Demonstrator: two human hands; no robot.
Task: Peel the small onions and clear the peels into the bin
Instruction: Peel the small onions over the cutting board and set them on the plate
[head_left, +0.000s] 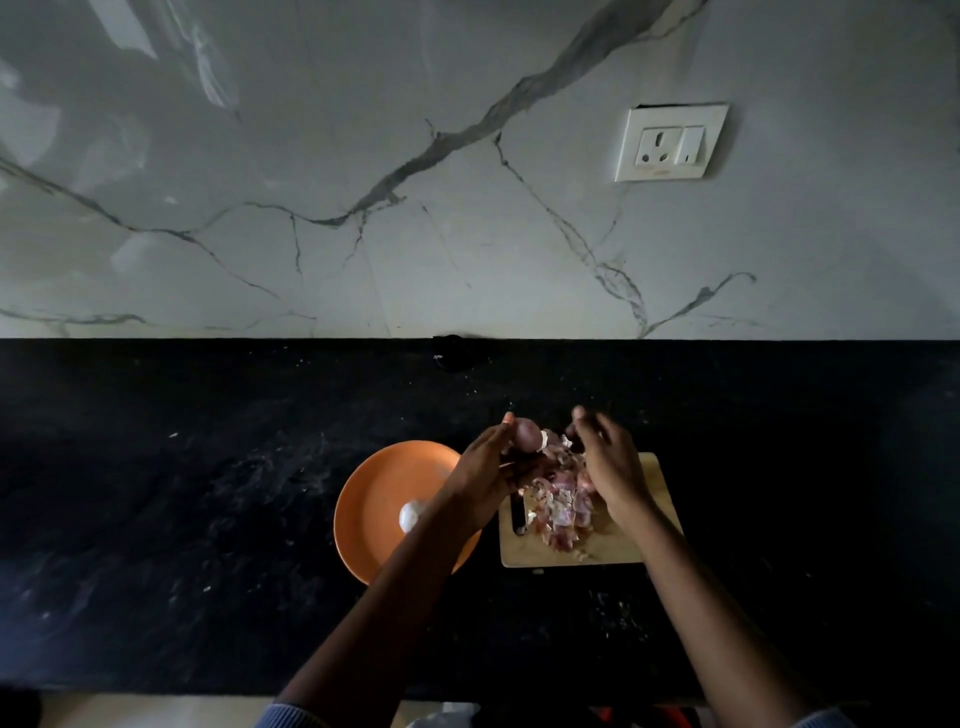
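My left hand (488, 462) grips a small purple onion (529, 435) above the far left corner of the wooden cutting board (657, 493). My right hand (608, 457) hovers just right of the onion, its fingers curled near the onion's pale tip; whether it pinches a peel is unclear. A heap of pinkish onion peels (563, 506) lies on the board between my hands. One pale peeled onion (412, 515) sits in the orange plate (374, 499) to the left, partly behind my left wrist.
The board and plate rest on a black stone counter (182, 493) against a marble wall. A small dark round object (451, 352) sits at the counter's back edge. A white wall socket (670, 143) is up at the right. No bin is in view.
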